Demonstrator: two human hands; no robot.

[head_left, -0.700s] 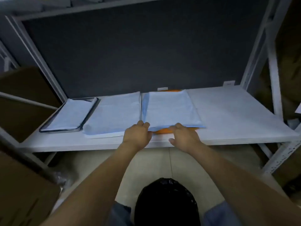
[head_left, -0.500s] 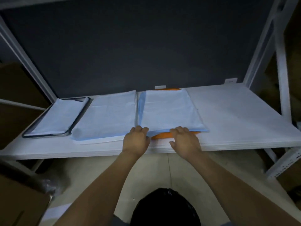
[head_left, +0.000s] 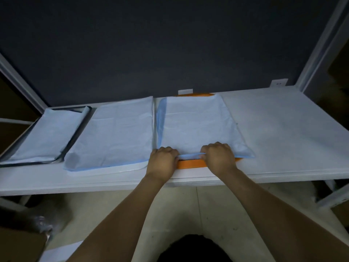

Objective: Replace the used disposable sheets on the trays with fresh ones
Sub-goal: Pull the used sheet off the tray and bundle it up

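We find three trays side by side on the white shelf (head_left: 287, 133), each one carrying a pale blue disposable sheet.

1. Right position: the orange tray (head_left: 190, 163) lies nearest the hands. Its sheet (head_left: 198, 125) covers it almost fully, and orange shows only along the near rim and at the far edge.
2. Both hands work this sheet at its near edge. The left hand (head_left: 162, 160) has its fingers curled over the near left corner. The right hand (head_left: 217, 157) has its fingers curled round the edge further right. Between them we see the edge lifted into a narrow bunched fold.
3. Middle position: the white tray (head_left: 120, 169) holds a flat sheet (head_left: 117, 129), just beside the orange tray.
4. Left position: the dark-rimmed tray (head_left: 74, 135) holds its sheet (head_left: 47, 137), with one far corner riding up over the rim.
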